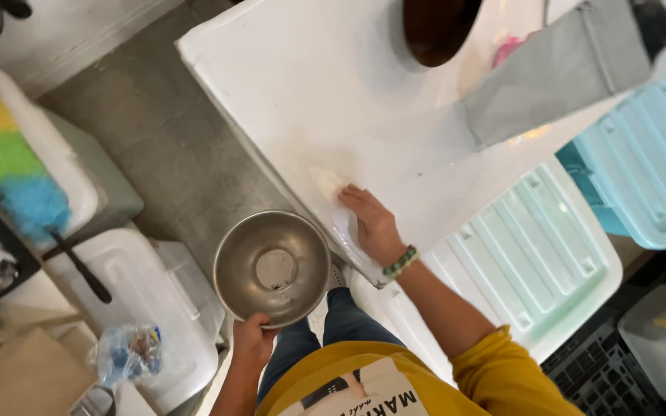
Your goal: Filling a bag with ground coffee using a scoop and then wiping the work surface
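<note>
Right arm extended forward from a yellow sleeve [502, 362], forearm angled up and left, beaded wristband [400, 262] at the wrist. Right hand [371, 222] laid palm down on the white table [333, 92], close to its near edge. Left arm bent low beside the body, left hand [252, 339] raised just below the table's edge.

Edges and room: table corner at top left, near edge running diagonally down to the right past the right wrist. Bare white surface open ahead of the right hand as far as a dark round object [437, 27] and a grey cloth [549, 73] at the far side. Grey floor [156, 139] open to the left of the table. Pale green plastic lid [533, 262] just right of the right forearm; light blue bin [649, 162] beyond it. White containers [148, 300] and a rainbow-coloured duster [9, 154] to the far left.

Fingers: right fingers extended and flat, slightly spread, tips touching a small pale yellowish patch [327, 182] on the table. Left fingers closed around the near rim of a steel bowl [273, 268], thumb on the rim. Bowl held level off the table's edge, over the floor, mouth upward, inside almost bare.
</note>
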